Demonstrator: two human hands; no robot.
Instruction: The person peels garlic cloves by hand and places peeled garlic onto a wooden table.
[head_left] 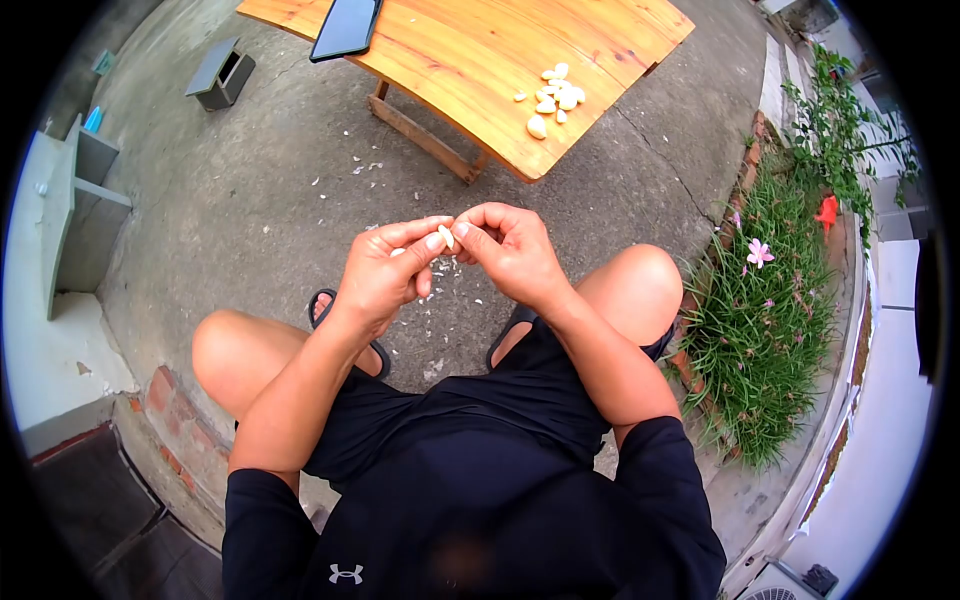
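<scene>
Above the ground between my knees, a pale garlic clove is held at the fingertips of both hands. My left hand pinches it from one side between thumb and forefinger. Another small pale piece shows against the left fingers, partly hidden. From the other side my right hand closes its thumb and forefinger on the same clove. A loose pile of garlic cloves lies near the right corner of the wooden table, beyond my hands.
A dark phone lies at the table's left edge. Bits of skin are scattered over the concrete. A small grey box-like stool stands at the far left. Grass with pink flowers borders the right side.
</scene>
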